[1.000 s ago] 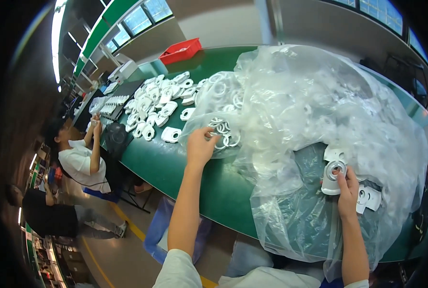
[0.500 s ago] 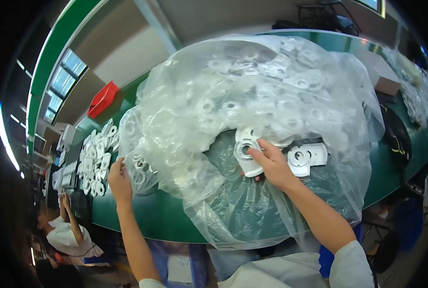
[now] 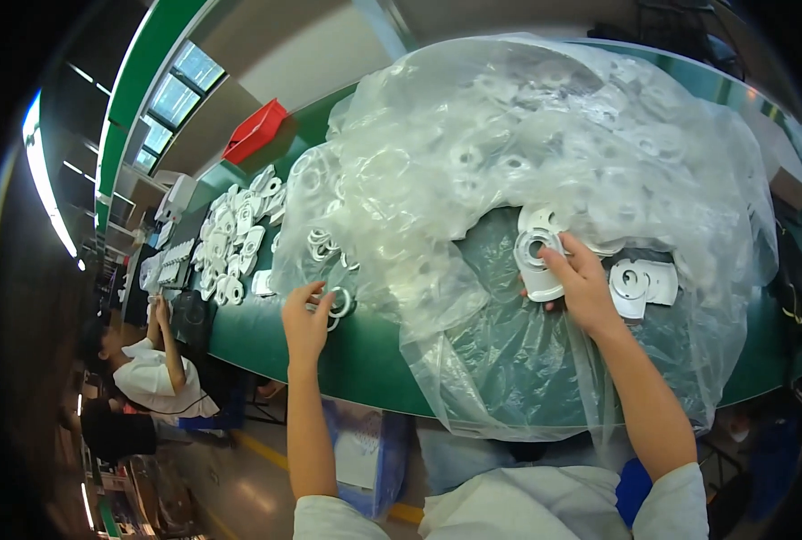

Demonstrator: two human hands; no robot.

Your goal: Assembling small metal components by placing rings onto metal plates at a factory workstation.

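My right hand [image 3: 585,286] grips a white plastic part [image 3: 545,281] with a rounded end and a ring-shaped hub, thumb on its face. That part is held over the mouth of a big clear plastic bag [image 3: 455,355]. Similar white parts [image 3: 630,283] lie to the right of this hand. On the left, my left hand [image 3: 306,326] has thumb and fingers curled together at the edge of a white ring [image 3: 341,301], which it seems to pinch. Just below sits another ring, partly hidden by the fingers. More white rings [image 3: 320,243] are by the bag's left side.
Many white parts [image 3: 239,229] are heaped on the green table [image 3: 365,373] at left. Behind them stands a red bin [image 3: 255,130]. A cardboard box [image 3: 788,175] is at far right, a blue-lined container [image 3: 365,450] below the table edge. A co-worker [image 3: 158,373] sits at left.
The whole view has shifted, so the table appears farther right and lower-left things show more. My left hand has come to the loose rings; my right hand still holds the white part.
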